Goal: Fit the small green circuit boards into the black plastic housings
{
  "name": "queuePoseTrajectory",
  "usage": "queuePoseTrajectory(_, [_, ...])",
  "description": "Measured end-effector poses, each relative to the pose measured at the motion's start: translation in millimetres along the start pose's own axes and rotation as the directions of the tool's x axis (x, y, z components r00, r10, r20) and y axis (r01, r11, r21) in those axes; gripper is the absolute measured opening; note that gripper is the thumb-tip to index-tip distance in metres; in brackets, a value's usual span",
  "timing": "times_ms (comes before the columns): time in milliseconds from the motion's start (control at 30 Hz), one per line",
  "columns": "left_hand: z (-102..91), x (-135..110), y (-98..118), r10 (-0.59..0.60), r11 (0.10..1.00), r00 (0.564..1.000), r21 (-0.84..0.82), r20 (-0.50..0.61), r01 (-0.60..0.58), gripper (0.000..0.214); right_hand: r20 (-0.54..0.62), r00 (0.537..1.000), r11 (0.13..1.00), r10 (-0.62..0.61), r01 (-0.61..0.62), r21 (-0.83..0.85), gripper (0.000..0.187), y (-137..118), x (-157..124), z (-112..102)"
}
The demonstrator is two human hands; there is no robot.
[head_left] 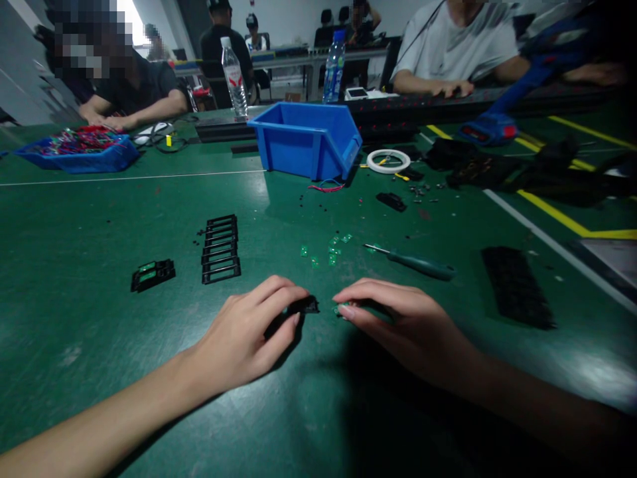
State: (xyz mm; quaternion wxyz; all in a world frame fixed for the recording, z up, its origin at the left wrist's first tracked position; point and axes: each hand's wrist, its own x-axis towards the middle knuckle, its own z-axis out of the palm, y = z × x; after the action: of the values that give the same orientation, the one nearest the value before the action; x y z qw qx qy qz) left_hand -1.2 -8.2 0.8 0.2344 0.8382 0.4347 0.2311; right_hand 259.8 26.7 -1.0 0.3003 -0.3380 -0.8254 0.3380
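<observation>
My left hand (261, 325) is closed around a small black plastic part (309, 305), whose right end sticks out past the fingertips. Just to the right, my right hand (403, 318) pinches a small green circuit board (342, 309) between thumb and fingers. A narrow gap separates the two pieces. Beyond the hands lie several loose green circuit boards (332, 252). A screwdriver (421, 264) with a dark green handle rests behind my right hand. Farther left are a black ladder-like frame (221, 275) and a black part with green boards in it (153, 274).
At the back stand a blue bin (291, 147), two bottles (233, 78) and a blue tray (74, 162) of wires. A white ring (388, 170) lies near loose screws (421, 191). On the right are a black block (517, 285) and a blue power drill (497, 119). People sit across the table.
</observation>
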Motion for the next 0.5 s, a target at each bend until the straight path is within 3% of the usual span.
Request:
queuePoseTrajectory(300, [1.7, 0.2, -2.7, 0.065, 0.996, 0.991, -0.058, -0.115, -0.072, 0.033, 0.002, 1.0, 1.0, -0.018, 0.018, 0.013, 0.015, 2.2, -0.5, 1.5])
queuePoseTrajectory(500, [2.3, -2.6, -3.2, 0.188, 0.977, 0.949, -0.047, -0.255, -0.207, 0.036, -0.001, 1.0, 1.0, -0.014, 0.014, -0.007, 0.014, 1.8, -0.5, 0.5])
